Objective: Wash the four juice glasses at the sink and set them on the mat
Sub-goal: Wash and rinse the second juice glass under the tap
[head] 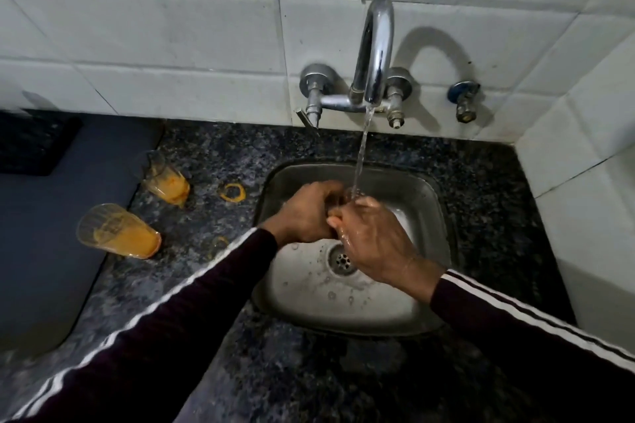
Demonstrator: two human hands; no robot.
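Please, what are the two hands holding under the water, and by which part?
Both the left hand and right hand close together around something under the tap stream; the fingers hide it, so thing and hold cannot be told.

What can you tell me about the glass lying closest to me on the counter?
The nearest glass is clear and ribbed and lies on its side, its mouth pointing left and its base right. Orange juice dregs smear the inside, thickest near the base. It rests half on the dark speckled counter, half on the grey mat. No hand touches it.

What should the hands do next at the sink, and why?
Probably keep turning the glass under the stream. Left hand and right hand grip it over the sink, orange still shows between the fingers, and two dirty glasses wait.
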